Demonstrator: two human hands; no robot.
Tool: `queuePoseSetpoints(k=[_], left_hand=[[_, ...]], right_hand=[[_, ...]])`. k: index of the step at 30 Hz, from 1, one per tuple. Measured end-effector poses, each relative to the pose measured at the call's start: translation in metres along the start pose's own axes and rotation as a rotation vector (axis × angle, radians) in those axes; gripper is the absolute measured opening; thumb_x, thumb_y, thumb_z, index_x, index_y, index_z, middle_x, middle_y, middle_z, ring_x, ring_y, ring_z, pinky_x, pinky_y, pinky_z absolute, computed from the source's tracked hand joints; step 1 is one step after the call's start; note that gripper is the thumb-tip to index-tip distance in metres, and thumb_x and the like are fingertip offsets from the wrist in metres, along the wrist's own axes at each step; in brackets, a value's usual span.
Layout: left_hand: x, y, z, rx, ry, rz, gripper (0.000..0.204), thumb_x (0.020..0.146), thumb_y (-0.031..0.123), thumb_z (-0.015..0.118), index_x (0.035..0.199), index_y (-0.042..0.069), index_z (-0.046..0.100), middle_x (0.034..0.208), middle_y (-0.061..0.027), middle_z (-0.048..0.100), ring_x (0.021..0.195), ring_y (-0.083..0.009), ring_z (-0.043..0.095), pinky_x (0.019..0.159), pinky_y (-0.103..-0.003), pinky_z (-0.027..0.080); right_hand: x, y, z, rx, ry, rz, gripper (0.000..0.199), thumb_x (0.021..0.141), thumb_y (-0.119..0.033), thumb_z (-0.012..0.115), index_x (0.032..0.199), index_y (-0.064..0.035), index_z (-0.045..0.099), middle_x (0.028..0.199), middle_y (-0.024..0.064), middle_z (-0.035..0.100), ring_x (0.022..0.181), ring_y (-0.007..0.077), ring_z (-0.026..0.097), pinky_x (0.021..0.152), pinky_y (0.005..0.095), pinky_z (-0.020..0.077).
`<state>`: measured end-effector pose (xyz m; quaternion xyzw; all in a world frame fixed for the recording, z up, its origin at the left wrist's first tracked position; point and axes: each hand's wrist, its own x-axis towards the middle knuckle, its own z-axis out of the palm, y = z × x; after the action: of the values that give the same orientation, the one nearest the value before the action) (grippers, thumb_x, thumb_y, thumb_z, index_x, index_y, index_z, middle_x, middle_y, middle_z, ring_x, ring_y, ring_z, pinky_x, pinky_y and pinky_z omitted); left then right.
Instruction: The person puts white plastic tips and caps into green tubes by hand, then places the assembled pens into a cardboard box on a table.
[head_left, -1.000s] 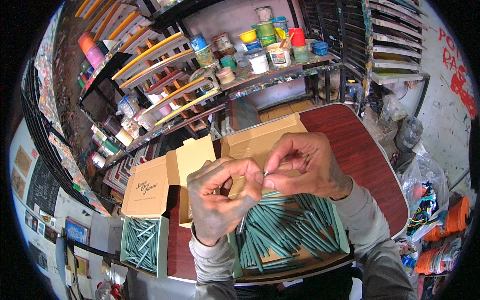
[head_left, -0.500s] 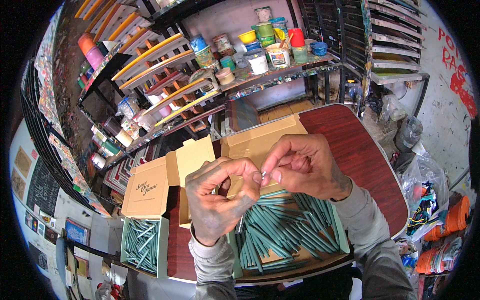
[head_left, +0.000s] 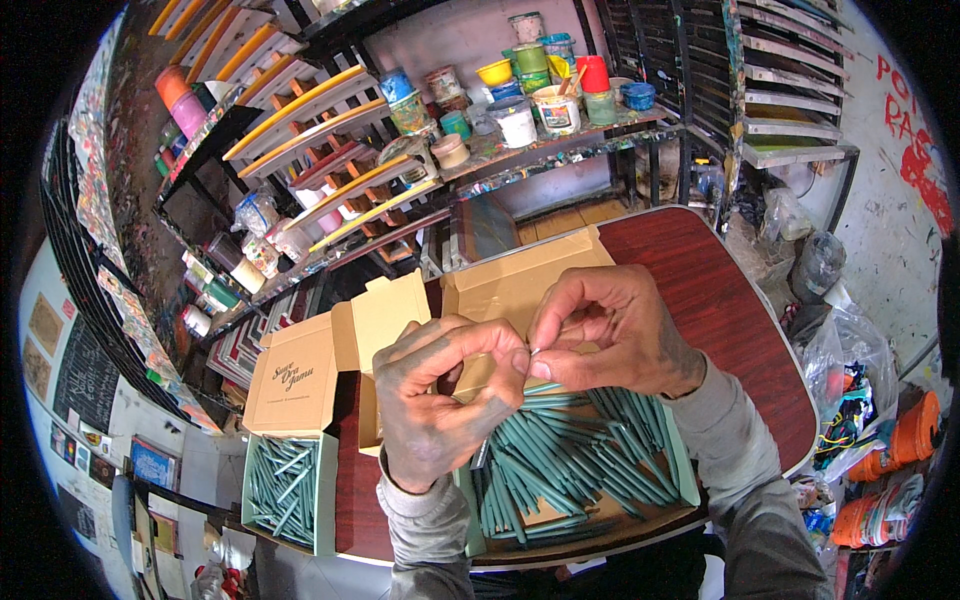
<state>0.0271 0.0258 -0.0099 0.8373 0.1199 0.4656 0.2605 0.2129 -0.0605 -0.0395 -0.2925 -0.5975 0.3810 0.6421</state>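
Left hand (head_left: 440,400): raised over the near box, thumb and forefinger curled into a ring, tips pinching a small pale item (head_left: 533,352); too small to identify.
Right hand (head_left: 610,330): meets the left at the same spot, fingertips pinched on that item; the other fingers arch over it.
Why held so: both hands work one tiny piece, so it sits up at eye line, above the box, where a dropped piece would likely land among the sticks.
Small item, place: between the fingertips of both hands, mid-scene, over the box's far edge.
Large open box (head_left: 680,470): 1, near right on the bench (head_left: 730,300), directly under the hands for short reach.
Teal sticks (head_left: 580,460): loose heap in it, too many to count.
Smaller box (head_left: 290,490): 1, near left, lid flap up, also holding teal sticks; apart from the hands.
Paint pots (head_left: 555,105): a dozen or so on the far shelf (head_left: 560,150).
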Motion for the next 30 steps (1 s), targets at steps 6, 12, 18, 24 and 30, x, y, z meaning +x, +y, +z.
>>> queuePoseSetpoints(k=[6, 12, 18, 24, 30], left_hand=[[-0.001, 0.003, -0.003, -0.079, 0.02, -0.1, 0.011, 0.071, 0.004, 0.075, 0.081, 0.007, 0.074, 0.071, 0.0012, 0.067, 0.055, -0.0049, 0.045, 0.049, -0.023, 0.029], [0.0, 0.002, -0.002, -0.136, 0.024, -0.126, 0.009, 0.072, 0.004, 0.074, 0.08, 0.007, 0.074, 0.07, 0.0021, 0.067, 0.055, -0.0042, 0.045, 0.048, -0.023, 0.028], [0.001, 0.007, -0.001, -0.073, 0.015, -0.11, 0.009, 0.072, 0.003, 0.074, 0.08, 0.007, 0.074, 0.069, 0.0021, 0.067, 0.056, -0.0041, 0.046, 0.049, -0.023, 0.029], [-0.001, 0.001, 0.001, -0.009, 0.007, -0.01, 0.009, 0.073, 0.004, 0.075, 0.082, 0.006, 0.073, 0.071, 0.0013, 0.068, 0.056, -0.0058, 0.048, 0.051, -0.023, 0.031], [-0.004, 0.003, 0.007, 0.005, 0.225, -0.045, 0.011, 0.074, 0.005, 0.077, 0.084, 0.005, 0.072, 0.073, -0.0012, 0.068, 0.06, -0.0072, 0.051, 0.051, -0.024, 0.032]], right_hand=[[0.0, 0.002, 0.003, 0.161, -0.054, 0.002, 0.016, 0.091, 0.0, 0.067, 0.106, 0.0044, 0.063, 0.1, 0.0115, 0.07, 0.098, 0.0173, 0.068, 0.09, 0.0316, 0.0552], [0.001, 0.004, 0.0, 0.121, -0.072, -0.029, 0.015, 0.094, 0.0, 0.061, 0.108, 0.0061, 0.062, 0.101, 0.0134, 0.07, 0.1, 0.0185, 0.068, 0.091, 0.0316, 0.0543], [0.001, 0.006, 0.003, 0.114, -0.014, -0.023, 0.013, 0.092, 0.002, 0.064, 0.104, 0.0056, 0.062, 0.098, 0.0114, 0.07, 0.097, 0.0175, 0.069, 0.088, 0.0309, 0.0561], [-0.001, 0.006, 0.001, 0.04, 0.038, -0.022, 0.018, 0.086, 0.003, 0.072, 0.101, 0.0031, 0.063, 0.096, 0.0085, 0.069, 0.094, 0.0144, 0.068, 0.086, 0.0289, 0.0567], [0.004, 0.002, 0.019, -0.043, 0.298, -0.199, 0.019, 0.082, 0.001, 0.076, 0.098, 0.001, 0.064, 0.098, 0.0063, 0.066, 0.093, 0.0114, 0.066, 0.085, 0.0263, 0.0558]])
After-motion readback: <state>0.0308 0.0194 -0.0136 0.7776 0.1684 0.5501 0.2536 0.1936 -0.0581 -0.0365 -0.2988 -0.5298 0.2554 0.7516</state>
